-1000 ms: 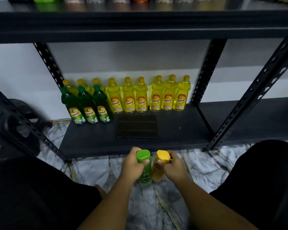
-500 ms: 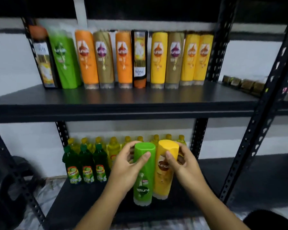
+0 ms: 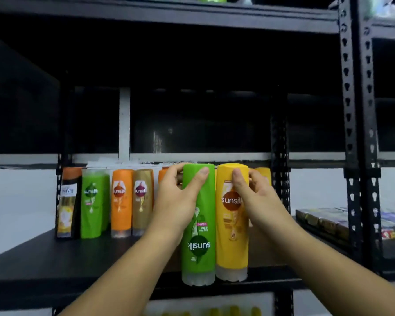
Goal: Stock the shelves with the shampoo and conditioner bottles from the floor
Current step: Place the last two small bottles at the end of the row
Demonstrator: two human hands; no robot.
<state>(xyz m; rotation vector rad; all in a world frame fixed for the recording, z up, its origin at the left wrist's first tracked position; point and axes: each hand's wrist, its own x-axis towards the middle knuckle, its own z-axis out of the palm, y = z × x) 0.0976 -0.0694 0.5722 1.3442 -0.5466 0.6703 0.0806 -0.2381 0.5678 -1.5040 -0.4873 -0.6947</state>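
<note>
"sunsilk" reads upside down on the held green bottle (image 3: 198, 245), above a small "SHAMPOO" tag. It reads upright on the yellow bottle (image 3: 232, 236), and on the rear green bottle (image 3: 92, 201), orange bottle (image 3: 121, 201) and brown bottle (image 3: 142, 201) at the shelf's (image 3: 55, 258) back left.

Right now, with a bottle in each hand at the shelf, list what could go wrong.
1. The left hand and right hand grip the green bottle and yellow bottle only near their tops; the bases could swing and catch the shelf at its front edge.
2. The green bottle's label reads upside down, so it may be shelved mismatched.
3. Pushing both in together might topple the back row of bottles.
</note>
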